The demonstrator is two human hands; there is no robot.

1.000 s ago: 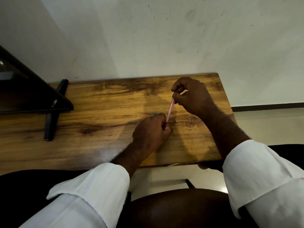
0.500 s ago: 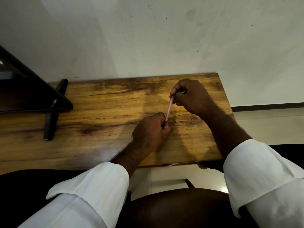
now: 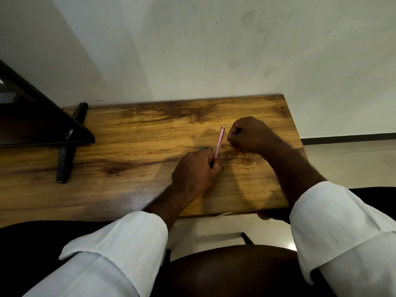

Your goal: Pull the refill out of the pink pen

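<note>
My left hand point(image 3: 196, 170) rests on the wooden table point(image 3: 128, 136) and grips the lower end of a thin pink pen point(image 3: 219, 142). The pen slants up and away from me, its top end free. A small teal tip point(image 3: 201, 148) pokes out behind my left hand's knuckles. My right hand point(image 3: 250, 136) rests on the table just right of the pen's top, its fingers curled into a fist and apart from the pen. Nothing shows inside the fist. Both forearms come out of rolled white sleeves.
A black stand point(image 3: 64, 159) with crossed feet holds a dark slanted panel point(image 3: 32, 116) at the table's left. A pale wall rises behind the table. The table's right edge point(image 3: 295, 146) drops to a tiled floor. My knee and a dark chair are below.
My right hand let go of the pen's top end, moved a little right and down, and curled into a fist. My left hand kept its grip and stayed put.
</note>
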